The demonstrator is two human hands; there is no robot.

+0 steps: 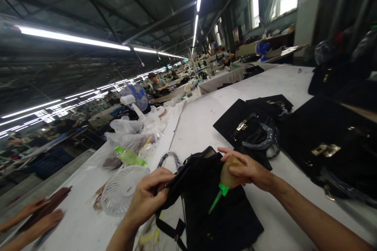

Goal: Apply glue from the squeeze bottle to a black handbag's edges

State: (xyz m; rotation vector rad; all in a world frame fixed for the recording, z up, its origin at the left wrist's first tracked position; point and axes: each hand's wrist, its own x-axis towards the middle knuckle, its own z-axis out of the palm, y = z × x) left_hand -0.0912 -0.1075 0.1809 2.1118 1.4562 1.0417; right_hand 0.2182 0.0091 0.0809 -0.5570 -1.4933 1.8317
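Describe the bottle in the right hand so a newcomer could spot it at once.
On the long white table, find the black bag nearest the camera. The right hand holds a squeeze bottle over it: tan body, bright green nozzle pointing down-left, the only bright colour against that black fabric.

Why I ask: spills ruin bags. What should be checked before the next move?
1. Left hand grip on bag edge: ok, fingers closed on it.
2. Right hand grip on bottle: ok, wrapped round it.
3. Nozzle above the bag, pointing down: ok.
4. Nozzle touching fabric: cannot tell.
5. Nozzle open: cannot tell.
6. Another person's hands apart from the bag: ok, at the left edge of the table.
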